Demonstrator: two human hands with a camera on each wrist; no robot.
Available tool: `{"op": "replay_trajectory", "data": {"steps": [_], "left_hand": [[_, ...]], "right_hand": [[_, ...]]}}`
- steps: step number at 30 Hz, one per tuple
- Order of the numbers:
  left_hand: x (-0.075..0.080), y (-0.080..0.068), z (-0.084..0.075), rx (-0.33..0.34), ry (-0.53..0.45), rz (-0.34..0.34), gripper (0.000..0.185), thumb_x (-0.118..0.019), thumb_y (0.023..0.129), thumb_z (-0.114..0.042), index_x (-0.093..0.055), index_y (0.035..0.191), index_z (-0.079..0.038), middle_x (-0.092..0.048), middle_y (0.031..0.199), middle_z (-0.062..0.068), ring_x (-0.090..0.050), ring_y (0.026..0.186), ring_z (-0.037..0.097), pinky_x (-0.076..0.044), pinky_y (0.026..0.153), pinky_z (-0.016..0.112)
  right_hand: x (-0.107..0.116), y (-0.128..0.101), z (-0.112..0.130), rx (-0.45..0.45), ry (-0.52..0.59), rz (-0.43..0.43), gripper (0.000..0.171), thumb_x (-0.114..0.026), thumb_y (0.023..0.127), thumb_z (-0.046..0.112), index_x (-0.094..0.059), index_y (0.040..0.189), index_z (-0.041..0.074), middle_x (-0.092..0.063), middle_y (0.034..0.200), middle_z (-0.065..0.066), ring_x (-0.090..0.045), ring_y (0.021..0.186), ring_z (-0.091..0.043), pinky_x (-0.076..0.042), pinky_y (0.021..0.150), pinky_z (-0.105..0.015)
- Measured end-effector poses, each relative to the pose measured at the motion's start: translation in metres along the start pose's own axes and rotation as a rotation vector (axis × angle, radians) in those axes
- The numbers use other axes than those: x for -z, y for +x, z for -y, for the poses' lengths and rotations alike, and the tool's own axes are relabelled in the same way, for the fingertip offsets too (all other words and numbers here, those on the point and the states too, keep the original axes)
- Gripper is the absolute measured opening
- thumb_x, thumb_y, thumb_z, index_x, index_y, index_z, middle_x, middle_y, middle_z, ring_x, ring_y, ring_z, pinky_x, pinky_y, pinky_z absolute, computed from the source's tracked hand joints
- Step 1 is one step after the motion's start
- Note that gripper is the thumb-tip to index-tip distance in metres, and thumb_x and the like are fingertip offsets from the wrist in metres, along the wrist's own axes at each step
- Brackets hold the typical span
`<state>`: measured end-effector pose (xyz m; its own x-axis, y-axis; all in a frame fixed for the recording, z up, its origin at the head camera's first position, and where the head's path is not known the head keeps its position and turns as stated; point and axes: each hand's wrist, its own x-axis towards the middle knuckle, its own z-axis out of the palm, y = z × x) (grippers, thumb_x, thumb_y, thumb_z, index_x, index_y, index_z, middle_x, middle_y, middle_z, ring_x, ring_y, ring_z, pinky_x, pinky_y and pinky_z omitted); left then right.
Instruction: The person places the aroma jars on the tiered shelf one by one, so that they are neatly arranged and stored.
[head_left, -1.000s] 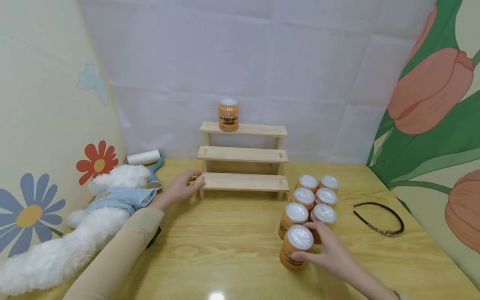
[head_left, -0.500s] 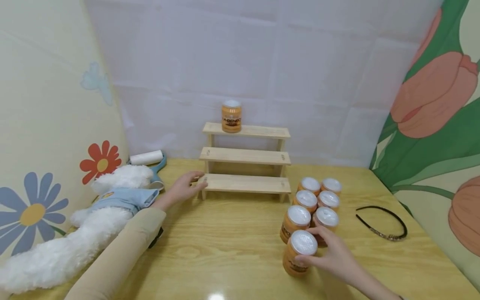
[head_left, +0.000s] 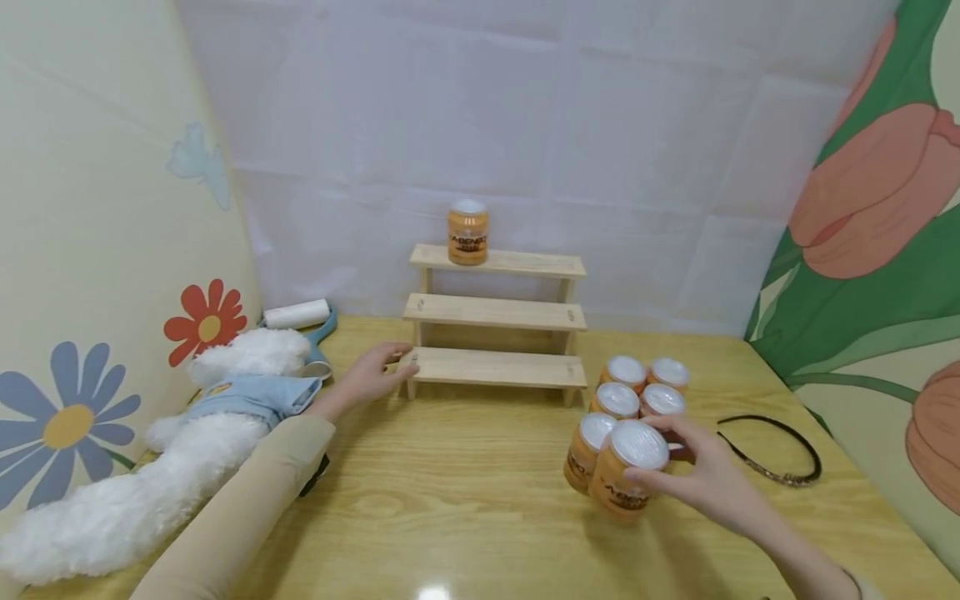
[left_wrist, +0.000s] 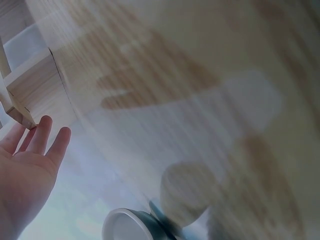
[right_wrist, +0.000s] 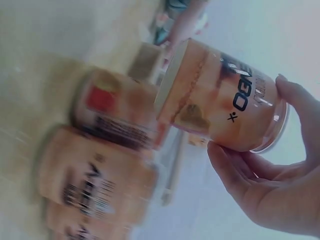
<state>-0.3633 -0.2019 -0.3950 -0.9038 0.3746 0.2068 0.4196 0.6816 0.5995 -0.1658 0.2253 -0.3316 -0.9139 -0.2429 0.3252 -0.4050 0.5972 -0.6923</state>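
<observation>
A pale wooden table [head_left: 465, 500] filled the scene, walled by a white creased sheet at the far side, a cream panel with painted flowers on the left and a panel of large tulips on the right. A three-step wooden rack [head_left: 495, 321] stood at the far middle with one orange jar [head_left: 468, 232] on its top step. A white plush toy [head_left: 172, 450] in a blue garment lay at the left edge, a lint roller [head_left: 297, 315] behind it, and a black headband [head_left: 772, 454] lay at the right. The left hand [head_left: 370, 377] rested with relaxed, nearly straight fingers against the left end of the rack's lowest step; the left wrist view showed that open palm beside the step's corner. The right hand [head_left: 708, 475] gripped a white-lidded orange jar [head_left: 628, 471], lifted and tilted, just in front of the cluster of jars [head_left: 637, 392] at the near right. Only the right wrist view showed fingers and thumb curled round its body and blurred black lettering, not fully legible; the head view gave "ABENO"-like letters.
</observation>
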Motion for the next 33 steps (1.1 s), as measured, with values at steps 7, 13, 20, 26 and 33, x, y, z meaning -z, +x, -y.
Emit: {"op": "replay_trajectory", "data": {"steps": [7, 13, 20, 26, 33], "left_hand": [[0.002, 0.002, 0.000, 0.009, -0.002, 0.004, 0.057, -0.053, 0.096, -0.034, -0.042, 0.138, 0.003, -0.042, 0.140, 0.026, -0.045, 0.124, 0.044, -0.041, 0.101, 0.055], [0.000, 0.006, 0.001, -0.008, 0.011, -0.009, 0.056, -0.054, 0.096, -0.034, -0.044, 0.137, 0.004, -0.043, 0.139, 0.026, -0.046, 0.123, 0.045, -0.042, 0.099, 0.054], [-0.005, 0.004, 0.002, -0.038, 0.002, -0.022, 0.054, -0.056, 0.095, -0.030, -0.046, 0.134, 0.007, -0.045, 0.137, 0.028, -0.048, 0.121, 0.045, -0.042, 0.100, 0.054], [-0.004, 0.000, 0.002, -0.012, -0.020, -0.024, 0.055, -0.056, 0.095, -0.031, -0.045, 0.135, 0.005, -0.044, 0.138, 0.027, -0.046, 0.122, 0.046, -0.041, 0.100, 0.055], [-0.001, -0.001, 0.001, 0.012, -0.024, -0.021, 0.057, -0.055, 0.095, -0.035, -0.045, 0.136, 0.002, -0.043, 0.140, 0.025, -0.045, 0.124, 0.045, -0.042, 0.100, 0.054]], "right_hand": [[0.024, 0.024, 0.019, -0.039, -0.004, 0.023, 0.046, -0.073, 0.083, 0.021, -0.055, 0.123, 0.006, -0.060, 0.115, -0.012, -0.061, 0.091, -0.005, -0.055, 0.074, -0.025], [0.037, 0.053, 0.022, -0.029, 0.006, 0.018, 0.049, -0.069, 0.087, 0.024, -0.052, 0.128, 0.005, -0.058, 0.116, -0.012, -0.060, 0.092, -0.003, -0.055, 0.075, -0.025], [0.044, 0.094, 0.025, -0.034, 0.053, 0.000, 0.054, -0.066, 0.088, 0.031, -0.049, 0.135, 0.008, -0.058, 0.120, -0.014, -0.063, 0.100, -0.015, -0.057, 0.076, -0.028], [0.042, 0.135, 0.030, -0.014, 0.065, -0.043, 0.058, -0.067, 0.086, 0.037, -0.050, 0.135, 0.010, -0.059, 0.122, -0.012, -0.060, 0.108, -0.025, -0.055, 0.079, -0.025], [0.038, 0.183, 0.033, -0.014, 0.085, -0.132, 0.060, -0.069, 0.085, 0.039, -0.051, 0.134, 0.009, -0.058, 0.127, -0.014, -0.057, 0.113, -0.025, -0.051, 0.090, -0.037]]}}
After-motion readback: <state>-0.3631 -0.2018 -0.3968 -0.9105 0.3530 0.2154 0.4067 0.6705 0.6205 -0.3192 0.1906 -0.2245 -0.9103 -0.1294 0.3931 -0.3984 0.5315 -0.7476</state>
